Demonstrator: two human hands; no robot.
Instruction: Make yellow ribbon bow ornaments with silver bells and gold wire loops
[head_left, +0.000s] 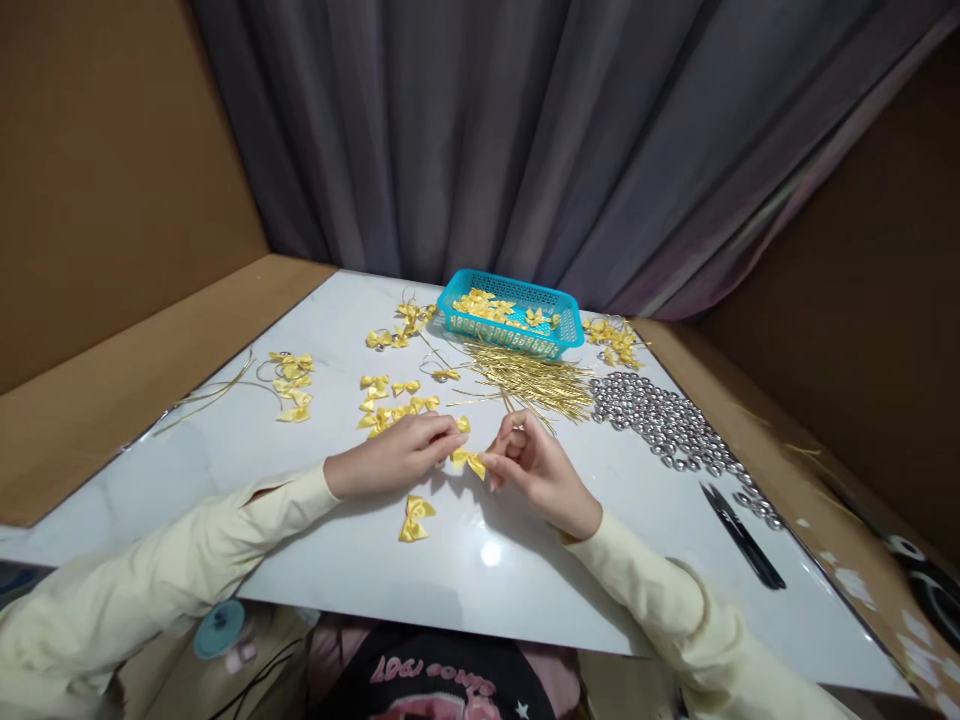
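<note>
Between my two hands, just above the white tabletop, is a yellow ribbon bow [470, 461]. My left hand [409, 452] is closed with thumb and fingers pinched at the bow's left side. At its right side, my right hand [534, 468] pinches the bow between thumb and fingers. A loose yellow bow [414, 519] lies on the table in front of my left hand. More yellow bows [390, 412] lie in a group just behind that hand. A bundle of gold twist ties [529, 380] is spread behind my right hand.
A blue plastic basket [571, 335] with yellow bows stands at the back. Silver bells or beads [667, 420] cover the right side, near black thread snips [742, 535]. Bows with looped ties [292, 385] lie at left. Cardboard walls [112, 180] flank the white table [315, 570]; a grey curtain [480, 130] hangs behind.
</note>
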